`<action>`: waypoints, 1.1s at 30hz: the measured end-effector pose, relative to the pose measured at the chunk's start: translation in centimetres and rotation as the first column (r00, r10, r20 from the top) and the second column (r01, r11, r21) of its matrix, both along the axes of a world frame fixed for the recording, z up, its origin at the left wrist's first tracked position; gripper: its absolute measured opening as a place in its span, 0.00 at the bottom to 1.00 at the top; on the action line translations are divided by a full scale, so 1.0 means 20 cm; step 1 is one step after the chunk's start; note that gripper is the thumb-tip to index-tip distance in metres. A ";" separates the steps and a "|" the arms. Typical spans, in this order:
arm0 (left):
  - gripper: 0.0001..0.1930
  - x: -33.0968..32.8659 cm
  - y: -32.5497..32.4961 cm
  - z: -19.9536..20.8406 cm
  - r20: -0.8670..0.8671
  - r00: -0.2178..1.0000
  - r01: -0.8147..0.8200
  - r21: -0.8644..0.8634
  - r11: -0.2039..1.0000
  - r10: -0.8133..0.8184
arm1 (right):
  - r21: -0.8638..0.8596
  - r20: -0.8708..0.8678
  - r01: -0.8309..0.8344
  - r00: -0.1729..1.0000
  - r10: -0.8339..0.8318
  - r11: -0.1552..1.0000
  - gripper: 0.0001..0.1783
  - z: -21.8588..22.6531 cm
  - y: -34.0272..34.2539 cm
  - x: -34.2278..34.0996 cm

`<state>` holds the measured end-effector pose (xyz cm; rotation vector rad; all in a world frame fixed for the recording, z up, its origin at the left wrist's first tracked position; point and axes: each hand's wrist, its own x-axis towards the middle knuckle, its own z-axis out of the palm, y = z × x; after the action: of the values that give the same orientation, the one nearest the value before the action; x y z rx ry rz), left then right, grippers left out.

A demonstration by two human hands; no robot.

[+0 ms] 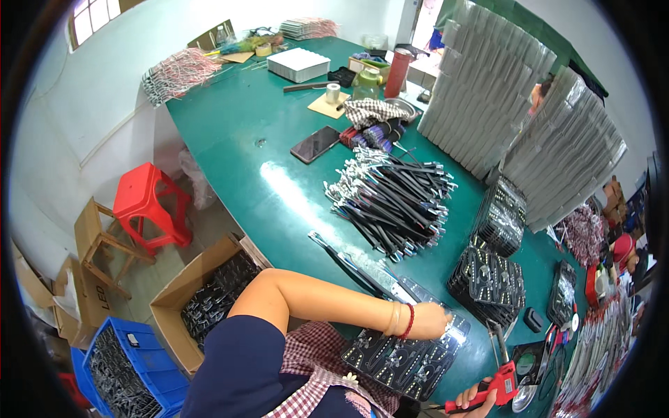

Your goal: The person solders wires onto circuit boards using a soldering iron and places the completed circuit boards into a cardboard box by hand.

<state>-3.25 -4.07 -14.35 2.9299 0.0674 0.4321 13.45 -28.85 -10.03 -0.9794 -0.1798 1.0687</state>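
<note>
My left hand [430, 321], its arm stretched across my front, rests over the black circuit boards [401, 362] close to me. Its fingers look closed near a bright spot at the boards' edge; whatever is in them is hidden. A red soldering gun [497, 388] is gripped in my right hand [474, 401], and its metal tip points away from me, right of the boards. Just beyond my left forearm lie a few black cables [355, 268] with bared coloured wires. Farther off is a large heap of similar black cables [394, 198].
Stacked boards [488, 282] stand to the right, before tall grey panels [488, 90]. A phone [315, 144] and a white tray block [298, 64] lie farther back on the green table [237, 150]. Left of me are a cardboard box [178, 285], blue bin [171, 380] and red stool [143, 191].
</note>
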 end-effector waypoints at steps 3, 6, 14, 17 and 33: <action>0.06 -0.10 0.07 0.06 0.091 0.996 0.026 -0.138 0.990 -0.013 | 0.083 0.120 0.130 0.983 -0.139 0.988 0.22 0.01 0.02 -0.05; 0.06 -0.15 0.09 0.10 0.100 0.995 0.009 -0.248 0.969 0.016 | -0.047 0.189 0.263 0.950 -0.250 0.964 0.25 0.07 0.03 -0.12; 0.15 -0.13 0.15 0.13 0.007 1.000 -0.011 -0.287 0.958 0.014 | -0.114 0.337 0.175 0.933 -0.128 0.978 0.27 0.04 -0.03 -0.18; 0.16 -0.10 0.12 0.11 -0.017 1.000 0.007 -0.279 0.960 -0.012 | -0.136 0.333 0.142 0.939 -0.090 0.981 0.24 0.02 -0.04 -0.20; 0.19 -0.01 0.07 0.12 -0.110 0.994 -0.025 -0.194 0.981 0.004 | -0.350 0.369 0.093 0.928 0.046 0.932 0.16 -0.01 -0.04 -0.25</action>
<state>-3.43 -2.76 -12.02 2.7586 0.1379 0.2508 8.37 -29.57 -10.21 -1.5169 -0.2857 0.8996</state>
